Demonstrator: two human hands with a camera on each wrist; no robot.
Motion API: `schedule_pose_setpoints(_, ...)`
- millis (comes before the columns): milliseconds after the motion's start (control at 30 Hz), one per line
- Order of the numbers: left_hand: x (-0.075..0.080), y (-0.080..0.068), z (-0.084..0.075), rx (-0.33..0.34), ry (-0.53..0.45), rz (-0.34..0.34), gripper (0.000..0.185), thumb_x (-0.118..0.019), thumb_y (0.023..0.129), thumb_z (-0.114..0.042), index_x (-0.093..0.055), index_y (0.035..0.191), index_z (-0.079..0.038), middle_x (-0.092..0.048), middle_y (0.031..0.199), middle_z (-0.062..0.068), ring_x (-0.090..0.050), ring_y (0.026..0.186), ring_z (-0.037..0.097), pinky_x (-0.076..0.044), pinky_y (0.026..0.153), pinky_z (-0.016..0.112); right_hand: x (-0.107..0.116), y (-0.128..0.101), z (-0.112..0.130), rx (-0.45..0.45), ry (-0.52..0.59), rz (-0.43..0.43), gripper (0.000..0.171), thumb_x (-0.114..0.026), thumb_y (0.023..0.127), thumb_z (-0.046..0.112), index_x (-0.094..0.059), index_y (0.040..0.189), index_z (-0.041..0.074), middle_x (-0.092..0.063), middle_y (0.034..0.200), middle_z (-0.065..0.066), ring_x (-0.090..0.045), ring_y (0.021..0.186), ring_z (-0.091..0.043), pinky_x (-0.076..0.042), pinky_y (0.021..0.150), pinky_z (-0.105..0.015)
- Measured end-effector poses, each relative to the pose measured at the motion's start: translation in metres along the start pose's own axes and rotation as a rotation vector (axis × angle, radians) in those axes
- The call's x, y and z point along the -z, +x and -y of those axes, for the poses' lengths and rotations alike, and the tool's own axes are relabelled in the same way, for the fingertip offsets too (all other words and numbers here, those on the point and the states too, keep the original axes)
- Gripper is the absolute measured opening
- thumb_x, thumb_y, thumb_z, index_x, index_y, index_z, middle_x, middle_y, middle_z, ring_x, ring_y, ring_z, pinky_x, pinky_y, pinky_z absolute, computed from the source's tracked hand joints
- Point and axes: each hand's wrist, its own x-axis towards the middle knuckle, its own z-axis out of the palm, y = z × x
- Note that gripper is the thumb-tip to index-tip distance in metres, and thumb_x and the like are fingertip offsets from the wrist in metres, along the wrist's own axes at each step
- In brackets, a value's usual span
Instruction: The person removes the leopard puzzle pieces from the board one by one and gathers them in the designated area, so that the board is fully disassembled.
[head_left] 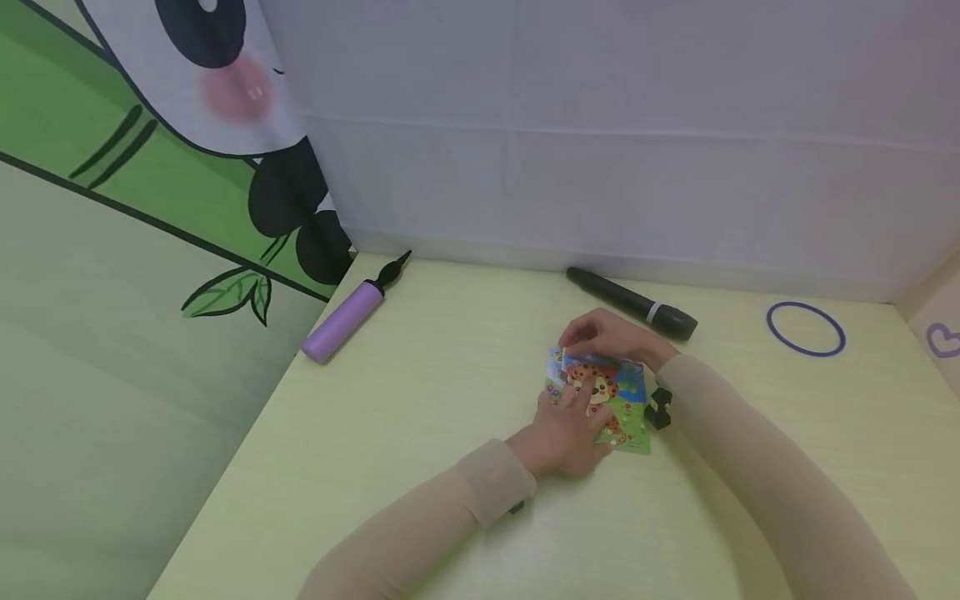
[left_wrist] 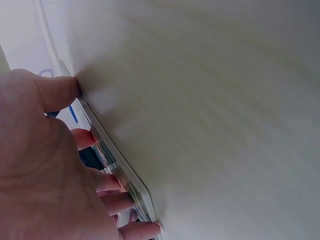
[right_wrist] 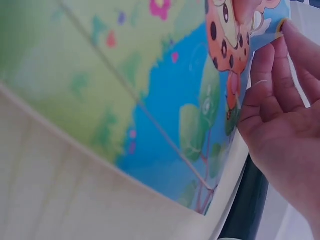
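A picture puzzle [head_left: 630, 408] with a cartoon leopard on a green and blue ground lies flat on the table. My left hand [head_left: 566, 433] rests on its lower left part, fingers spread; in the left wrist view, the thumb and fingers [left_wrist: 117, 202] touch the board's edge. My right hand [head_left: 607, 335] is over the far left corner, its thumb and fingertips pinching a small puzzle piece [right_wrist: 281, 26] with an orange-yellow rim. The fingers hide most of that piece. In the right wrist view the puzzle [right_wrist: 165, 110] shows a groove running inside its border.
A black marker-shaped cylinder [head_left: 630, 302] with a pale band lies just beyond the right hand. At the far left is a purple hand pump [head_left: 345, 321] with a black nozzle. A blue ring [head_left: 772, 329] lies to the right. A pale curtain [head_left: 600, 200] stands behind the table.
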Motion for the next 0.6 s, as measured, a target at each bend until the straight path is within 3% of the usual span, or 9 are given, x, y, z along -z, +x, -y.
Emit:
schedule_pose_setpoints(100, -0.002, 0.006, -0.005, 0.01, 0.003, 0.002, 0.045, -0.037, 0.096, -0.059, -0.038, 0.135, -0.037, -0.008, 0.158, 0.009, -0.024, 0.132, 0.026, -0.03, 0.097, 0.054, 0.005, -0.004, -0.006, -0.001, -0.002, 0.008, 0.019, -0.067, 0.09, 0.01, -0.07, 0.105, -0.001, -0.069, 0.1, -0.012, -0.063, 0.093, -0.026, -0.047, 0.083, -0.037)
schedule_pose_setpoints(367, -0.007, -0.007, -0.002, -0.003, 0.03, 0.01, 0.047, -0.036, 0.096, -0.059, -0.036, 0.138, -0.038, -0.006, 0.159, 0.009, -0.017, 0.139, 0.029, -0.028, 0.1, 0.056, -0.003, -0.01, -0.005, -0.041, 0.015, -0.015, 0.021, -0.069, 0.089, 0.015, -0.071, 0.105, 0.001, -0.069, 0.101, -0.01, -0.061, 0.092, -0.029, -0.047, 0.079, -0.04)
schedule_pose_setpoints(600, -0.013, -0.018, 0.001, -0.025, 0.042, 0.007, 0.046, -0.036, 0.095, -0.059, -0.038, 0.136, -0.038, -0.007, 0.158, 0.009, -0.02, 0.136, 0.027, -0.03, 0.097, 0.055, -0.014, -0.015, -0.006, -0.044, 0.04, -0.029, 0.022, -0.068, 0.09, 0.017, -0.07, 0.106, 0.001, -0.068, 0.103, -0.01, -0.06, 0.095, -0.027, -0.047, 0.082, -0.037)
